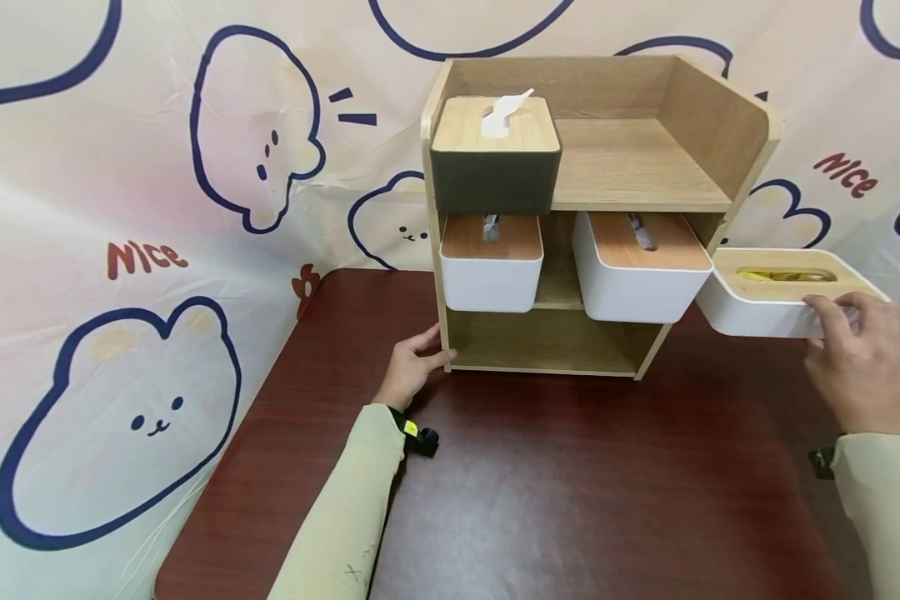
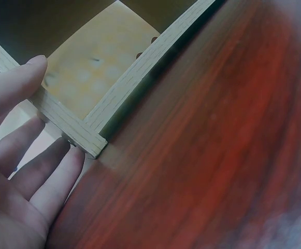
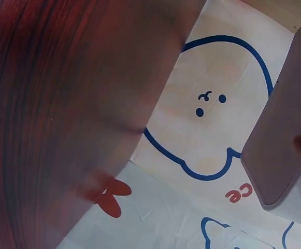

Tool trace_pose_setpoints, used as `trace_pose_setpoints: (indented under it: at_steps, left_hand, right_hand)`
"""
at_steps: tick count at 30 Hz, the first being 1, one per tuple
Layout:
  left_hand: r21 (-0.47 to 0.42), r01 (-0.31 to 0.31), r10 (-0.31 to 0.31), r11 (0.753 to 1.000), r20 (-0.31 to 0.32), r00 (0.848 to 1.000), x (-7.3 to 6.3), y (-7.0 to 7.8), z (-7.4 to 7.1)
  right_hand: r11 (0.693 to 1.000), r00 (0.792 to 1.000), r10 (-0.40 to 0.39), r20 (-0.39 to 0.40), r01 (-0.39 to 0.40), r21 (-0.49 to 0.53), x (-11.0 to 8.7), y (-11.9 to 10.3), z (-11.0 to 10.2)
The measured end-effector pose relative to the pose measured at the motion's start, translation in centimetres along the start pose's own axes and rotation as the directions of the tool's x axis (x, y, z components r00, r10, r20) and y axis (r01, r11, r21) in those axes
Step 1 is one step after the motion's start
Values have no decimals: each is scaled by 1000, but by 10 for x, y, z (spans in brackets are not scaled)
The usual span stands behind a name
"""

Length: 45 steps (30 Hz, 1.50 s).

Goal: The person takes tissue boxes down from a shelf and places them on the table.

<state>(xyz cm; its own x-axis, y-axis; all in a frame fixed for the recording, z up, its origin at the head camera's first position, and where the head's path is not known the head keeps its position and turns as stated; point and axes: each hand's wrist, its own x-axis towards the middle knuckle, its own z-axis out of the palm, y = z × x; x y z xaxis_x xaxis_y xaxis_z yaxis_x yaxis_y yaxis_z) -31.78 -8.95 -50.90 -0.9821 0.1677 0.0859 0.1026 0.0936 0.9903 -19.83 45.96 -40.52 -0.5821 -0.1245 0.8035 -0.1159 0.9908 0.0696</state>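
Note:
At its lower left corner, the wooden shelf [image 1: 540, 369] is held by my left hand [image 1: 412, 364]. In the left wrist view, the thumb [image 2: 15, 88] lies at the front edge of the side panel [image 2: 67, 120], with the fingers along its outer face. My right hand [image 1: 866, 358] grips the right end of a low white tissue box [image 1: 757, 315] with a light wooden lid. Something yellow shows in the lid's slot. This box is lifted above the table beside the shelf's right side; its flat underside [image 3: 285, 129] shows in the right wrist view.
A black tissue box [image 1: 495, 179] with a wooden lid stands on the shelf's top left. Two white tissue boxes, one left [image 1: 491, 283] and one right [image 1: 637, 293], sit on the middle level, jutting forward. Dark red table [image 1: 570, 500]; patterned curtain [image 1: 270, 250] behind.

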Motion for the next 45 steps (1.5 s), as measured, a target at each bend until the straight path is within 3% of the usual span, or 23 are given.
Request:
trace_pose_setpoints:
  at_steps: [24,45]
  left_hand:
    - [-13,-25,25,1000,-17,1000,2,-6,0]
    - [1,-6,6,1000,-22,1000,0,-3,1]
  right_hand:
    - [998,994,-23,106,29,-62,-7,-4,10]
    - [1000,986,-31,164,30,7,-16,-4,21]
